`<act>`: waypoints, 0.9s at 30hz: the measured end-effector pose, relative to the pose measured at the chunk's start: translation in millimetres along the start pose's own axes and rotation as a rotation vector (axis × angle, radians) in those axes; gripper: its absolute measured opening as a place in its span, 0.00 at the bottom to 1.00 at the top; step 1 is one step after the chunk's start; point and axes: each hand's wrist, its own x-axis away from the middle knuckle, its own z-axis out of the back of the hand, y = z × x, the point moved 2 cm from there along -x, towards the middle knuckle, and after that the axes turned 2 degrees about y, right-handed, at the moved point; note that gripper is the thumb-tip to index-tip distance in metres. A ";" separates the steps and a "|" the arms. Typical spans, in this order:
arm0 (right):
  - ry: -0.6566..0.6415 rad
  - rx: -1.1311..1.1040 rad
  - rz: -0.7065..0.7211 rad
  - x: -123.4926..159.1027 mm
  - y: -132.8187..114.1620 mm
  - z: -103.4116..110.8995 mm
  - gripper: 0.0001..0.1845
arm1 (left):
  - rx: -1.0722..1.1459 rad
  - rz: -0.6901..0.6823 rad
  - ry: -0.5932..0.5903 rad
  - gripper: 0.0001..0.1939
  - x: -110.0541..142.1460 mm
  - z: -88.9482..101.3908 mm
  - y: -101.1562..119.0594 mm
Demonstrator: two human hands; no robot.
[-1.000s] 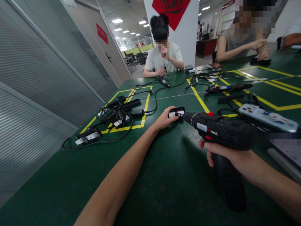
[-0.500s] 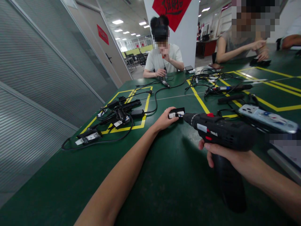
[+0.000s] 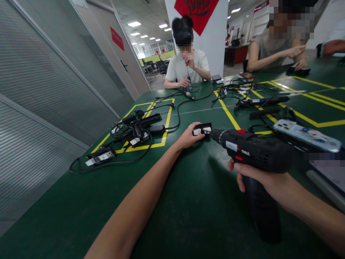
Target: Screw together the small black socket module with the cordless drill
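My left hand (image 3: 189, 136) grips a small black casing (image 3: 198, 126) with a white inside, down on the green table (image 3: 185, 201). Its thumb lies along the near side of the casing. A black cordless drill (image 3: 253, 149) with red buttons is in my right hand (image 3: 258, 176), whose fingers wrap round the handle. The drill points left, and its tip is at the right end of the casing. Whether the bit touches the casing or a screw in it is too small to tell.
Black parts and cables (image 3: 138, 131) lie left within yellow tape (image 3: 165, 138). At right are a phone in a pale blue case (image 3: 307, 135), a soldering-iron-like tool (image 3: 262, 101) and tangled cables. Opposite, a person (image 3: 187, 68) handles a tool; another person (image 3: 272, 54) sits farther right.
Almost nothing differs. Both hands, the casing and the drill keep their places; the view has shifted very slightly.
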 end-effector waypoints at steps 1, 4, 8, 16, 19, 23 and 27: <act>-0.004 -0.002 -0.003 0.1 0.7 0.2 0.09 | 0.001 0.000 -0.001 0.30 0.0 -0.2 -0.2; -0.008 -0.002 -0.008 2.8 2.1 0.8 0.09 | 0.000 0.008 -0.004 0.30 0.4 -0.4 -0.2; 0.003 0.007 -0.015 6.4 2.5 1.1 0.09 | -0.022 0.006 -0.002 0.30 0.8 0.2 0.5; -0.008 0.052 -0.031 3.7 -0.7 0.6 0.09 | -0.025 0.029 -0.003 0.30 0.3 0.3 -1.0; -0.019 0.037 -0.029 3.6 -1.2 0.7 0.09 | -0.018 0.039 -0.004 0.30 0.5 0.6 -0.2; -0.016 0.078 -0.013 4.9 -1.2 1.1 0.10 | -0.020 0.041 -0.001 0.30 0.3 1.1 1.8; -0.025 0.098 -0.029 5.6 -1.4 0.6 0.11 | -0.022 0.073 0.009 0.28 -1.9 0.4 1.9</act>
